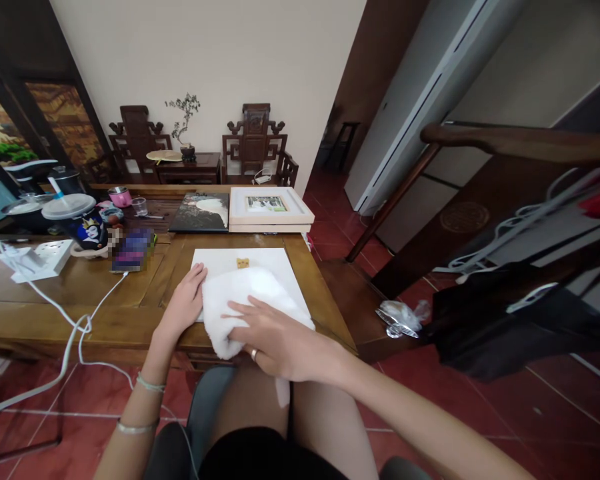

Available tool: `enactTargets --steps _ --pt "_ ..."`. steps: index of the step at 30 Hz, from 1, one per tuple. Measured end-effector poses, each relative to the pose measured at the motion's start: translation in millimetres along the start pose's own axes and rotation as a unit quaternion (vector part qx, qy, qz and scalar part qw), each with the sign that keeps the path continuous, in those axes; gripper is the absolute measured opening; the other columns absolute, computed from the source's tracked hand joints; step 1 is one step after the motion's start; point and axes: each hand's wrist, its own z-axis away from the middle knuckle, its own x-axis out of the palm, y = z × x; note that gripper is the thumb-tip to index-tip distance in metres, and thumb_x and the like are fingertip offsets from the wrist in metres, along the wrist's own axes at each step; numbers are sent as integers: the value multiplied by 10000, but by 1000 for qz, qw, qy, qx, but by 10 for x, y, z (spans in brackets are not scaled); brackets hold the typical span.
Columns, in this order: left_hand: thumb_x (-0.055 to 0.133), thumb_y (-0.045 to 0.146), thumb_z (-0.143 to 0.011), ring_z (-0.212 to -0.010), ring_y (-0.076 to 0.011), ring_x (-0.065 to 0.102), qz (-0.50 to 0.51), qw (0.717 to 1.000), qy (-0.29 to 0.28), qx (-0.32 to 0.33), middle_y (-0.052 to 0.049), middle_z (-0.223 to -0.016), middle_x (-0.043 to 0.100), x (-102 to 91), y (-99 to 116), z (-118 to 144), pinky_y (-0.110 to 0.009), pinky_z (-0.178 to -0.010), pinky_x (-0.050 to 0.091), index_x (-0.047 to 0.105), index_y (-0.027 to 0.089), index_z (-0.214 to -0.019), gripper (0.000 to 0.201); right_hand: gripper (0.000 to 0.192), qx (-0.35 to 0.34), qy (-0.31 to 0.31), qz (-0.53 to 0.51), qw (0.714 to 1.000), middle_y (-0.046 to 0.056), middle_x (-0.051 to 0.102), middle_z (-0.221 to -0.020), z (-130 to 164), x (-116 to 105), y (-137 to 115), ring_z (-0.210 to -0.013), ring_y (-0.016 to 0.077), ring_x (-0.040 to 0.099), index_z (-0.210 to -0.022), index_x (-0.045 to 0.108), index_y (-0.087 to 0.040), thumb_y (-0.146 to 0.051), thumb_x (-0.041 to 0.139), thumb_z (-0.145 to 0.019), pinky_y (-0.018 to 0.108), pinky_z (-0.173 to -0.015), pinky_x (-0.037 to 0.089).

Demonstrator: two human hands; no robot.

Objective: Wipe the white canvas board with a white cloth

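Note:
A white flat panel (273, 263) with a small gold hanger lies face down on the wooden table (130, 293) in front of me. A white cloth (240, 290) is spread over its near part. My right hand (275, 340) presses flat on the cloth near the table's front edge, fingers spread, a ring on one finger. My left hand (185, 303) rests with its palm down at the panel's left edge, touching the cloth's side. Bracelets circle the left wrist.
A white framed picture (270, 207) and a dark painting (203, 213) lie farther back. At left are a lidded cup (77, 217), a phone (133, 250), a power strip (47, 257) with a white cable (75, 333). Carved chairs line the wall. A wooden rail with clothes stands right.

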Motion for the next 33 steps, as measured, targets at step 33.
enactTargets --steps 33 --pt "258 465 -949 -1303 -228 416 80 994 69 -30 -155 -1389 464 -34 127 11 -395 -1115 273 474 65 -1317 585 355 8 2 -51 999 49 681 -1090 -254 -101 418 -1076 223 580 -1047 656 -195 -86 428 -798 428 -1073 306"
